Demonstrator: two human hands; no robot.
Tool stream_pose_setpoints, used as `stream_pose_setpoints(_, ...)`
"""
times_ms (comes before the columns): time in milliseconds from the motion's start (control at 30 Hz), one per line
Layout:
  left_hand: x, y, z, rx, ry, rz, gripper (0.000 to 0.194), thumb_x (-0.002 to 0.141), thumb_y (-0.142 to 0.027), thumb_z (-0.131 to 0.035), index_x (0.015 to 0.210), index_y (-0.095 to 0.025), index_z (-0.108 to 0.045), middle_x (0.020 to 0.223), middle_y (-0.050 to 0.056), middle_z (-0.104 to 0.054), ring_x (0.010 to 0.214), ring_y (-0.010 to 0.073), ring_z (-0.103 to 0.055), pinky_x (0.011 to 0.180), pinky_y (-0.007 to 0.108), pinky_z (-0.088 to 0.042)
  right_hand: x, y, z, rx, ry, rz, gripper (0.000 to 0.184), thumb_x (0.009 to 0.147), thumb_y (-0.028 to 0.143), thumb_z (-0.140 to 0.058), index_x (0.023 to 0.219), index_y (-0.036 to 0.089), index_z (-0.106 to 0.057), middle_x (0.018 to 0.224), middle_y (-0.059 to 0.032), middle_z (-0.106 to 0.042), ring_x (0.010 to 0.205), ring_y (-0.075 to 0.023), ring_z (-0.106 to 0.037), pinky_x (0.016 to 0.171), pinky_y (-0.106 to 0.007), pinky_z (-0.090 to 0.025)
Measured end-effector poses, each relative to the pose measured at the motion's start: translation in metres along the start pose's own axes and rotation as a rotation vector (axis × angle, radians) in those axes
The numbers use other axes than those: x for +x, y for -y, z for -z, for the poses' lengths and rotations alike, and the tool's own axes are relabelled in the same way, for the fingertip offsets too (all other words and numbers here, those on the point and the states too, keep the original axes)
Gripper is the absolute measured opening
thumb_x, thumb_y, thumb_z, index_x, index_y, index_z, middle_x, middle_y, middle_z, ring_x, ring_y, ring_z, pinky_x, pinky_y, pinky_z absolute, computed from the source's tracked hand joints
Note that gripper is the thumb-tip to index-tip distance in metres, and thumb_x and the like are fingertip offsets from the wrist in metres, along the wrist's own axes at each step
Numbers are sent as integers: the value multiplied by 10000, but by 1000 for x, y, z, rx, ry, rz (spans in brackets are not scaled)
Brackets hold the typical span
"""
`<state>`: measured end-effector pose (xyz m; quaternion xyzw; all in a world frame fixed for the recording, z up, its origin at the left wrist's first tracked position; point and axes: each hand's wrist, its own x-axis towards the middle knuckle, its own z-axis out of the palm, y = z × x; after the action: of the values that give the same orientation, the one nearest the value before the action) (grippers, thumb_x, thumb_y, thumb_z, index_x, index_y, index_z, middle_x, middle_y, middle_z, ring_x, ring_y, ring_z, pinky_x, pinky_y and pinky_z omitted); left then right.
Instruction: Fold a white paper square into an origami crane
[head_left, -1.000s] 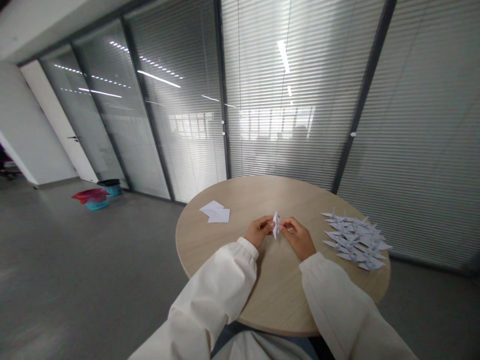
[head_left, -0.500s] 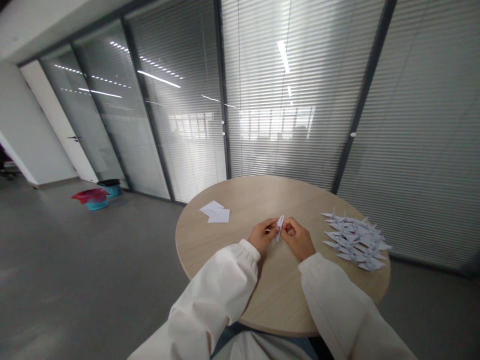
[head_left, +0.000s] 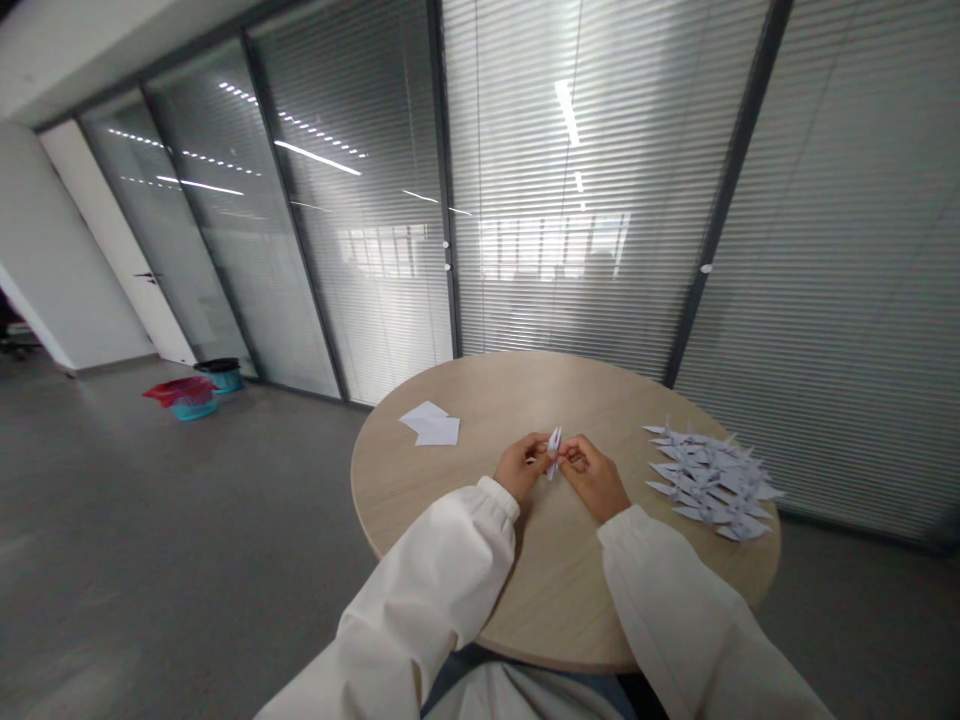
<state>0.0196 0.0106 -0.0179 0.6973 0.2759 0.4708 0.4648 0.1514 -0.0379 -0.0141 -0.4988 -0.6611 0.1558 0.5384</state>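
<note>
Narrow folded white paper piece (head_left: 553, 451) is pinched upright between both hands, over the middle of the round pale-wood bench (head_left: 555, 590), with its pointed end directed upward. It is held from one side by the left hand (head_left: 517, 468) and from the other by the right hand (head_left: 592, 478). The left fingers (head_left: 537, 450) and right fingers (head_left: 571, 454) are closed on the paper, and their tips are pressed against it from both sides. Both forearms are covered by cuffed cream sleeves (head_left: 427, 590) and are extended over the near part of the bench.

Loose white paper sheets (head_left: 431, 424) are laid in an offset stack beyond the left hand, apart from it. A heap of pale folded paper cranes (head_left: 709, 482) is piled to the right of the right hand, untouched by it. Behind the bench stands a glass partition with grey slatted blinds (head_left: 570, 250). A red-and-teal plastic basket (head_left: 191, 400) is set on the grey floor (head_left: 187, 520) beside a black-rimmed teal bin (head_left: 223, 375), near a white door (head_left: 112, 210).
</note>
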Motion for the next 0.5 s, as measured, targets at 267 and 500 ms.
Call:
stream_pose_setpoints(267, -2, -5, -2, -2, -21, 33, 405, 651, -396, -640, 931, -109, -588, 692, 35, -612, 617, 115, -538, 580, 222, -413, 2, -7, 1, 112, -63, -115, 228, 732, 407, -524, 803, 191, -525, 737, -33, -616, 678, -166, -580, 572, -262, -465)
stream_pose_setpoints(500, -2, -4, -1, -18, -2, 24, 392, 641, -394, -653, 915, -119, -595, 691, 30, -611, 617, 108, -539, 575, 212, -413, 4, -9, 2, 187, 0, -168, 305, 702, 468, -545, 784, 174, -553, 687, -33, -617, 627, -161, -569, 518, -254, -461)
